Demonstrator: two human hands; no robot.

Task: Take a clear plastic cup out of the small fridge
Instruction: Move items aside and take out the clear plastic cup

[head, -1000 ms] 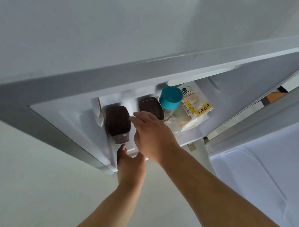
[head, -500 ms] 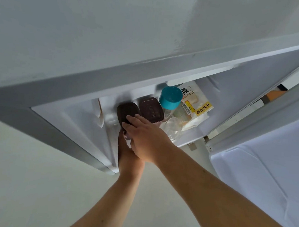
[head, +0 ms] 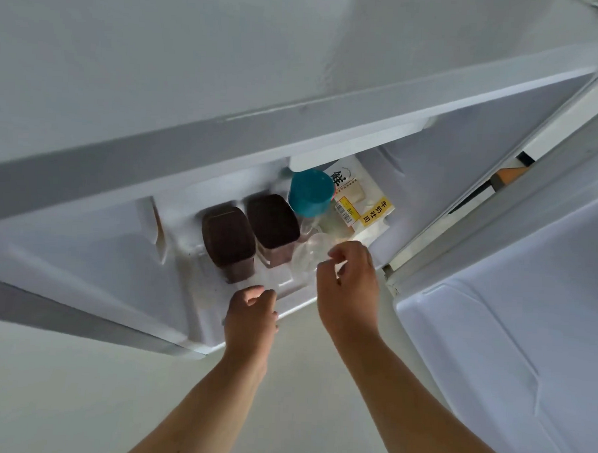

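Pinching the rim of the clear plastic cup (head: 306,257) with my right hand (head: 348,283), still inside the small fridge (head: 84,251), just right of the two brown-lidded containers (head: 249,234). Left hand (head: 251,315) sits loosely curled below them, holding nothing. Teal-lidded bottle (head: 309,192) behind the cup.

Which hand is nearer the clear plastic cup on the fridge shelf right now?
Right. The right hand is at the clear plastic cup, fingers curled at its rim. The left hand sits lower left, at the shelf's front edge below the dark-lidded container.
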